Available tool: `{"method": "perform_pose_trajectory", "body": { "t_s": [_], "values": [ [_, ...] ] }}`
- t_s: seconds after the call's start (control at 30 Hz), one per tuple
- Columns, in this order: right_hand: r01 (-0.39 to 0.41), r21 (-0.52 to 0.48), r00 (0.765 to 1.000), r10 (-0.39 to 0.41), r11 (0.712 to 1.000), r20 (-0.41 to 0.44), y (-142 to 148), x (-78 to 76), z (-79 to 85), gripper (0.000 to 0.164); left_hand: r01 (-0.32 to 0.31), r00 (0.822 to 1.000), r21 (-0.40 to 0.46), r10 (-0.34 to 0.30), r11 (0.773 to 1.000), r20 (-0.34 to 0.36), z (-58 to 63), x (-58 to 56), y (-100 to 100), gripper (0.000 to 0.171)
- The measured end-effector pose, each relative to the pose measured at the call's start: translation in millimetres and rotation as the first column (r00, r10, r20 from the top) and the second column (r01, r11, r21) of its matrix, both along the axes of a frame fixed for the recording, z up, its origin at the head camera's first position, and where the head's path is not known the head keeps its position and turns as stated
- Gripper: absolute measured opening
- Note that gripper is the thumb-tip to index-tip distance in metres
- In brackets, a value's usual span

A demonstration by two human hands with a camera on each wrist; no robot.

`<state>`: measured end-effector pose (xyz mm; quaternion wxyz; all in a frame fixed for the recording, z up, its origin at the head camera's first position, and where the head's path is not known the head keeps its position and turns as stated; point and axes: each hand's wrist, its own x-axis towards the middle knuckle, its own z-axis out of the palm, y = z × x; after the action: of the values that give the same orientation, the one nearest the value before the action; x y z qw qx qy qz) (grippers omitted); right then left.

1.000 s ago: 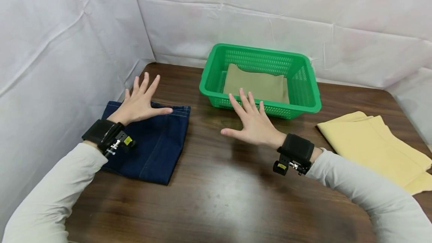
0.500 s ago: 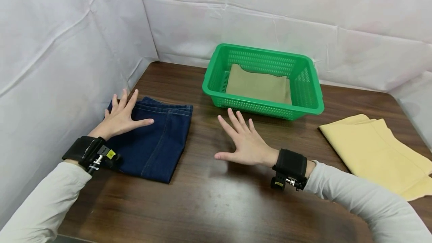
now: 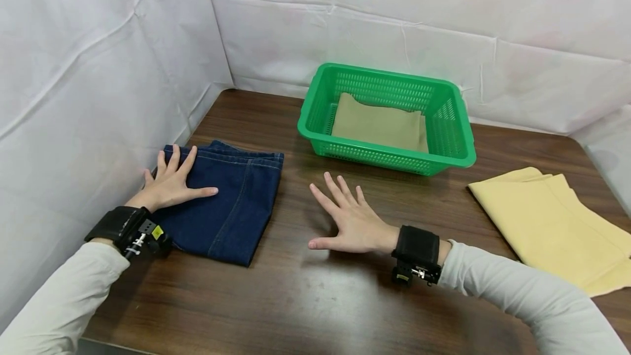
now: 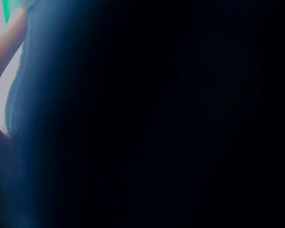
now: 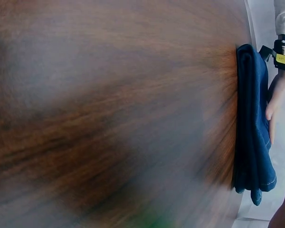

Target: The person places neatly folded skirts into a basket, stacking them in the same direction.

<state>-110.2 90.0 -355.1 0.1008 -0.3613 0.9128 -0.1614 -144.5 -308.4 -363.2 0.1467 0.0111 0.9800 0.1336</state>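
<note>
My left hand (image 3: 170,184) rests with spread, straight fingers on the left part of a folded dark blue denim garment (image 3: 236,207) with pale stitching. Its thumb points right across the cloth. The left wrist view is mostly dark, with the denim (image 4: 61,57) filling it and the thumb (image 4: 12,40) at the upper left. To the right of the garment, my right hand (image 3: 357,226) is palm down and low over the bare wood, fingers spread, nothing held. From the right wrist view, the denim stack (image 5: 251,128) shows side-on in several layers, the left hand on top.
A green plastic basket (image 3: 389,159) stands toward the back, holding a folded khaki cloth (image 3: 379,125). Pale yellow folded fabric (image 3: 552,223) lies on the right of the brown wooden table (image 3: 315,311). White sheeting (image 3: 370,26) walls the back and sides.
The left hand has come down and left onto the denim garment, fingers spread. My right hand has drawn back from the basket's front toward me and lower over the table.
</note>
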Motion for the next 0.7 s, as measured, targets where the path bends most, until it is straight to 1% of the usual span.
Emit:
{"method": "perform_pose_trajectory", "body": {
  "t_s": [0.17, 0.3, 0.5, 0.7],
  "values": [
    [-0.004, 0.017, 1.0, 0.003, 1.0, 0.025, 2.1, 1.1, -3.5, 0.096, 0.004, 1.0, -0.021, -0.003, 1.0, 0.01, -5.1, 2.5, 2.0, 0.117],
    [-0.002, 0.028, 0.999, 0.001, 1.0, 0.037, 5.2, 2.5, -6.9, 0.096, -0.01, 1.0, -0.036, 0.01, 0.999, 0.012, -6.7, 3.9, 3.9, 0.119],
    [0.012, 0.015, 0.999, -0.012, 1.0, 0.053, 11.7, 4.0, -11.7, 0.096, -0.026, 1.0, -0.052, 0.027, 0.998, 0.014, -9.0, 5.4, 8.0, 0.119],
    [0.023, 0.008, 0.998, -0.023, 1.0, 0.059, 20.2, 4.6, -13.2, 0.096, -0.048, 0.998, -0.033, 0.049, 0.998, 0.043, -12.6, 9.2, 22.8, 0.12]
  ]
}}
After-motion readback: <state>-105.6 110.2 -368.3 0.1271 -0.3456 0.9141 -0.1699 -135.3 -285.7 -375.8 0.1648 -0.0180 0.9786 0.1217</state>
